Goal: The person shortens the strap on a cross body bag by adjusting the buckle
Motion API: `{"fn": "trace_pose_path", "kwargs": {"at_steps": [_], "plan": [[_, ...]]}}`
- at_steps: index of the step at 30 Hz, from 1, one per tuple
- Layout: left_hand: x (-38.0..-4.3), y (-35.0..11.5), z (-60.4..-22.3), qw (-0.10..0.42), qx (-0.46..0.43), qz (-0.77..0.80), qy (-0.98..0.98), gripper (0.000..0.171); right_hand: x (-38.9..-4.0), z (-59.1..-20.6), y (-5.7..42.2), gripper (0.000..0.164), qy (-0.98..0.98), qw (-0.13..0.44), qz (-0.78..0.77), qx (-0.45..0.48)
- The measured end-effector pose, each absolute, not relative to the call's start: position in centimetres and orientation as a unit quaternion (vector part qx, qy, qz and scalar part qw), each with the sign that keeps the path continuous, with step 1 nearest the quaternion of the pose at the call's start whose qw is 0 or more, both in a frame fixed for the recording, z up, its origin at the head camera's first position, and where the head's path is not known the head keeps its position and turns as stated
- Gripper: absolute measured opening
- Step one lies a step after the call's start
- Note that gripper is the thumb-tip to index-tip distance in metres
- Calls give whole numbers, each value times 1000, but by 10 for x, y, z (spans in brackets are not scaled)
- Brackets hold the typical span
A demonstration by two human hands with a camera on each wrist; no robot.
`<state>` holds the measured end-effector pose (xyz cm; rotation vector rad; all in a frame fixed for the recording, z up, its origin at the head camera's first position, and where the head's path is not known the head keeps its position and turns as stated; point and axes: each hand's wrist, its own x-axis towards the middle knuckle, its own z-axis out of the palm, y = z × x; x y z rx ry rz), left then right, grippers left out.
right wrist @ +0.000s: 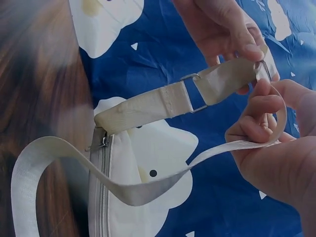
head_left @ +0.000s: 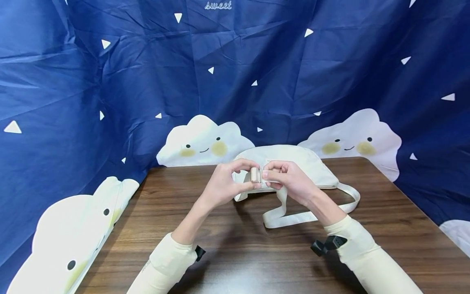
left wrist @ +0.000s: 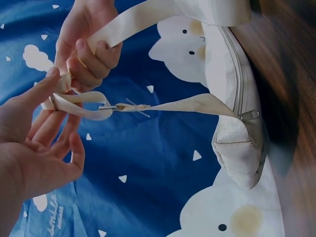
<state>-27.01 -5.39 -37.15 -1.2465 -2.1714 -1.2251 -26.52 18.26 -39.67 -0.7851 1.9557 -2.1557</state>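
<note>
Strap (head_left: 293,219), off-white, joined to the bag (head_left: 315,165), looping in front of it. Buckle (head_left: 256,175), metal, strap threaded through: held before the bag; we see the left hand (head_left: 220,183) pinching it between thumb and fingers. Right hand (head_left: 294,181): pinching the strap, likewise before the bag. Beneath the bag, we list a brown desk (head_left: 227,253); behind the bag, a blue cloth (head_left: 235,53).

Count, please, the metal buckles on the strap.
2: one buckle joins two pieces of the strap near the bag; another buckle is held in the left hand. More may be hidden.
</note>
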Motion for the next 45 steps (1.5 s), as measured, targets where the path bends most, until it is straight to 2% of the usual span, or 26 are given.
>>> {"fn": "trace_pose_path", "kwargs": {"at_steps": [13,22,32,37,45], "plan": [[-269,-46,-377,197,-438,-464,-745,44,-266,-399,173,12,588,62,-766,-253],[-266,-45,-377,189,-435,-481,-737,46,-262,-395,177,13,559,65,-773,-292],[-268,-45,-377,205,-441,-471,-736,40,-264,-394,180,8,588,65,-760,-270],[-270,-47,-375,191,-438,-494,-727,37,-268,-396,189,14,588,79,-764,-254],[-267,-47,-374,177,-413,-500,-740,47,-268,-394,188,14,580,62,-764,-277]]}}
